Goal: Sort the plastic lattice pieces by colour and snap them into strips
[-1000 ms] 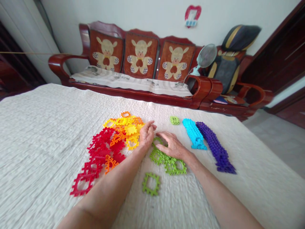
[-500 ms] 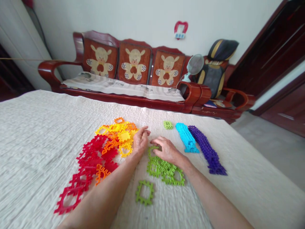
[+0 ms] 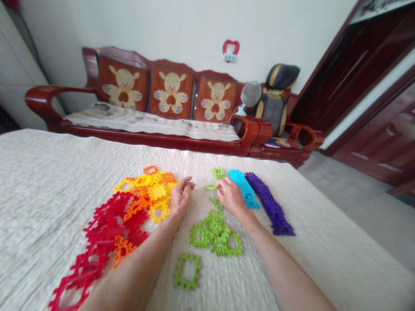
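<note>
My right hand [image 3: 231,195] pinches a flat green tile [image 3: 211,187] and holds it just above the white quilted cover [image 3: 48,172]. Close behind it lies a small green tile stack [image 3: 218,173]. Below the hand is a heap of green square tiles [image 3: 215,232], with one green frame tile [image 3: 187,271] lying apart nearer me. My left hand [image 3: 180,197] rests loosely curled at the edge of the yellow and orange tiles [image 3: 149,190], nothing visible in it. Red tiles [image 3: 106,224] spread out to the left. A cyan tile row [image 3: 243,188] and a purple tile row [image 3: 268,203] lie right of my right hand.
A dark red wooden sofa [image 3: 155,108] with bear cushions stands behind the cover. A small fan [image 3: 250,95] and a bag [image 3: 277,101] sit at its right end. The floor [image 3: 356,198] drops away past the cover's right edge, by a dark wooden door [image 3: 372,99].
My right hand has lifted a green tile from the heap and moved it up toward the small green stack. The left hand stayed by the yellow tiles. The view has tilted left.
</note>
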Action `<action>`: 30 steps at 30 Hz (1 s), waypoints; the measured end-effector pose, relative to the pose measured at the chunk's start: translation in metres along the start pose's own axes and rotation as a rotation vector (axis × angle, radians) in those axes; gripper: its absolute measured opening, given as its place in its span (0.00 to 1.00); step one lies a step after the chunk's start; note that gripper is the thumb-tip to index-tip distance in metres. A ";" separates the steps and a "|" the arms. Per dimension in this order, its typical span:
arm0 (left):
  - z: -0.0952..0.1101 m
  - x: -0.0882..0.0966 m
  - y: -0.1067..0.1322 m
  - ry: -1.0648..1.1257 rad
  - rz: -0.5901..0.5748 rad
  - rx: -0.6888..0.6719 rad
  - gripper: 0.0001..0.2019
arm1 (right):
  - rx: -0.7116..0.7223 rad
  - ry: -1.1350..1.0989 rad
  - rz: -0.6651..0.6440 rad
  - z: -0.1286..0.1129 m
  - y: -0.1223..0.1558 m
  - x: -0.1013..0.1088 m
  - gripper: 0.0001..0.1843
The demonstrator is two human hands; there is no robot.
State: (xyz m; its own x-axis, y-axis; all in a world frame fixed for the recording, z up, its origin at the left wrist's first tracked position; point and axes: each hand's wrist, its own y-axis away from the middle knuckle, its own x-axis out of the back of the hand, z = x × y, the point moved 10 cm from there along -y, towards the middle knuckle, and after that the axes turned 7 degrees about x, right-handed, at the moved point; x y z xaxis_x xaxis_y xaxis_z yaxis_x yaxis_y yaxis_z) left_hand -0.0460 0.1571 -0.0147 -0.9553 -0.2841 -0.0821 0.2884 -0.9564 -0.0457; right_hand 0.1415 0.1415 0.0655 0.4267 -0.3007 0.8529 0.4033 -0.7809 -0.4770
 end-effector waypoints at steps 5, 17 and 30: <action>0.000 0.000 0.000 -0.009 0.002 -0.009 0.17 | -0.007 -0.011 -0.166 0.010 0.002 -0.015 0.17; 0.001 0.001 -0.002 -0.060 -0.007 -0.016 0.18 | -0.155 -0.035 -0.238 0.009 0.004 -0.027 0.08; -0.002 0.001 -0.003 -0.058 0.000 0.017 0.19 | -0.285 0.056 -0.282 0.011 -0.002 -0.025 0.20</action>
State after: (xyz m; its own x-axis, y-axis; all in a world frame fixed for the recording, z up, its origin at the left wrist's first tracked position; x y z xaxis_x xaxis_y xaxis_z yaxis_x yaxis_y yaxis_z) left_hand -0.0476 0.1594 -0.0166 -0.9575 -0.2874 -0.0245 0.2880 -0.9572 -0.0284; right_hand 0.1387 0.1563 0.0426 0.2835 -0.0757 0.9560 0.2546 -0.9552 -0.1512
